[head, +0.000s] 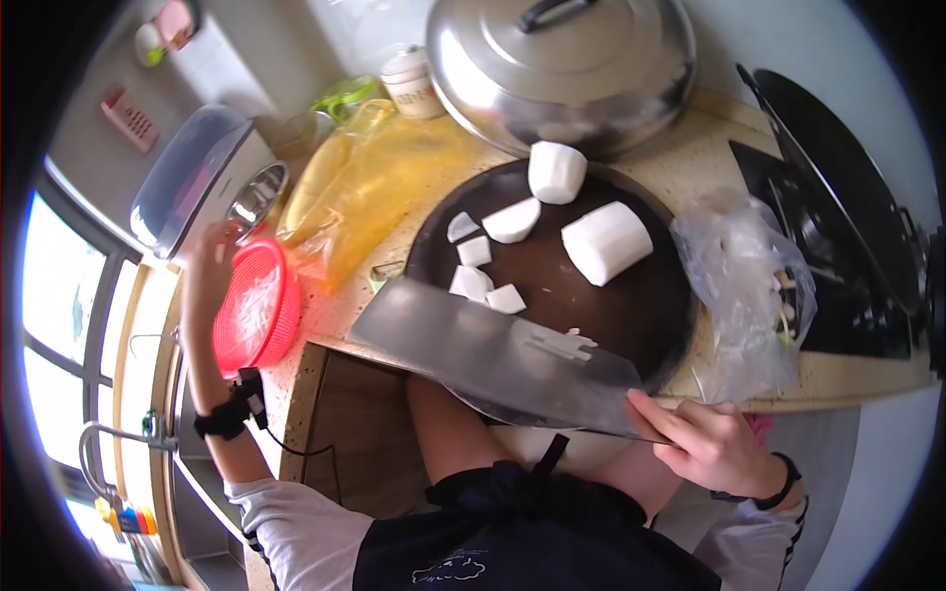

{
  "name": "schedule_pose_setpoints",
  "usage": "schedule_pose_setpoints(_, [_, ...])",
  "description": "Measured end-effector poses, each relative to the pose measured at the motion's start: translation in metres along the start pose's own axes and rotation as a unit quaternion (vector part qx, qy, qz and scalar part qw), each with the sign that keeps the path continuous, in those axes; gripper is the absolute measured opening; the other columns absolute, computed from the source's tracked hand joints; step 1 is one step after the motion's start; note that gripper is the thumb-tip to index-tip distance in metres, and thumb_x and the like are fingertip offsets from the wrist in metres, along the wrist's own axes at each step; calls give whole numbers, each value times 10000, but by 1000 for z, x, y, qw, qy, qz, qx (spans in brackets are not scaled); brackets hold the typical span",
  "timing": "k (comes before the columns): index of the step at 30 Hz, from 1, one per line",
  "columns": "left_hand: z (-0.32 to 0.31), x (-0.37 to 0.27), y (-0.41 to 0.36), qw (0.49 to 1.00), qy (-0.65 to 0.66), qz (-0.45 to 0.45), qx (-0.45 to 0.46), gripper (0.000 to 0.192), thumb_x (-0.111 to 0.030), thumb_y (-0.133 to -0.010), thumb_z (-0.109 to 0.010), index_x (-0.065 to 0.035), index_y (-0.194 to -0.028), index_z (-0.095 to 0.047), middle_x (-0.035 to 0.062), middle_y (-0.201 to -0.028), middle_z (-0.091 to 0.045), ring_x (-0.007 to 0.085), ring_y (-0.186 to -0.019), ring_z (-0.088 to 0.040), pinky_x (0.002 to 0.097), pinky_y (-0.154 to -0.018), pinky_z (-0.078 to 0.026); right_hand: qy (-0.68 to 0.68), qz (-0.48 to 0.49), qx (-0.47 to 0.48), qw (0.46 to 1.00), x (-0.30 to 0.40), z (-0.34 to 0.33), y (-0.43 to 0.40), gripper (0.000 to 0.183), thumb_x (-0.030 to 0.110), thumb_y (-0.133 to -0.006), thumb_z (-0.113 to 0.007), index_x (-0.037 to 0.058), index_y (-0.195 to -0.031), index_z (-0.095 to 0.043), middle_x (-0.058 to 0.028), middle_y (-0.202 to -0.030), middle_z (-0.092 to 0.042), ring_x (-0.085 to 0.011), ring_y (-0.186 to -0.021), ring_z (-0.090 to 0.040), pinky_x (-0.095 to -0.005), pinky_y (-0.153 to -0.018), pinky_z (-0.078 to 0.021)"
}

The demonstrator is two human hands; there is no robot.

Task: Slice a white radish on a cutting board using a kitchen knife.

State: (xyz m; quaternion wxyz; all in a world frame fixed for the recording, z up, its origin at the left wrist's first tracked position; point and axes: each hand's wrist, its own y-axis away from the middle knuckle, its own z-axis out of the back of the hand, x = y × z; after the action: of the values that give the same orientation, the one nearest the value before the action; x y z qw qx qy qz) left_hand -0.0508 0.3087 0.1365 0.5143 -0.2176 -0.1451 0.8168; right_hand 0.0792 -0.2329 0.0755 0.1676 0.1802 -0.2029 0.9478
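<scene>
My right hand (706, 443) grips a broad cleaver (458, 340) by its handle end. The blade lies flat over the near edge of a round dark cutting board (539, 273), with a few thin white strips (558, 343) stuck to it. Two thick peeled pieces of what looks like white radish, one at the back (556, 173) and one on the right (607, 242), rest on the board. Several smaller cut pieces (473, 251) are at its left. Blurred, my left hand (214, 251) is beside a red plastic colander (284, 295) holding white shreds; its grip is unclear.
A large steel lid (480, 74) stands behind the board. Yellow plastic bags (355, 192) and a steel bowl (257, 193) are at left. To the right are a clear plastic bag (739, 295), a black stove top (850, 325) and an upright black pan (842, 170). A faucet (96, 436) is far left.
</scene>
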Motion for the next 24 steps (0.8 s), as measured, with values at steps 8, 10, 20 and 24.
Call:
schedule_pose_setpoints(8, [10,-218,0,925,112,-254,261,283,-180,-904,-588,-42,-1151,-592,117,-1154,-601,268,-1053,-585,348,-904,-449,205,97,-49,973,-4,-3,2,433,172,-729,-739,164,-1155,-665,52,-536,-278,-79,-415,-362,-226,-367,-353])
schedule_pose_setpoints(10, [-7,-246,12,854,128,-337,376,436,-257,-910,-585,-70,-1292,-490,127,-1276,-527,288,-1135,-535,368,-942,-435,215,105,-37,970,-2,0,3,443,224,-771,-728,177,-1204,-645,39,-552,-292,-82,-423,-381,-238,-369,-363])
schedule_pose_setpoints(20, [-82,-283,4,626,213,-389,642,693,-379,-855,-655,-57,-1401,-376,161,-1211,-558,252,-942,-593,344,-824,-481,284,150,-4,947,-1,11,6,513,119,-699,-618,192,-1206,-649,40,-590,-237,-85,-457,-357,-210,-400,-332])
schedule_pose_setpoints(24, [-88,-284,4,623,305,-304,653,513,-262,-834,-670,-17,-1262,-528,144,-988,-662,212,-803,-634,319,-755,-512,294,157,-10,943,-6,11,9,504,96,-718,-618,190,-1212,-644,40,-590,-243,-83,-454,-353,-208,-398,-328])
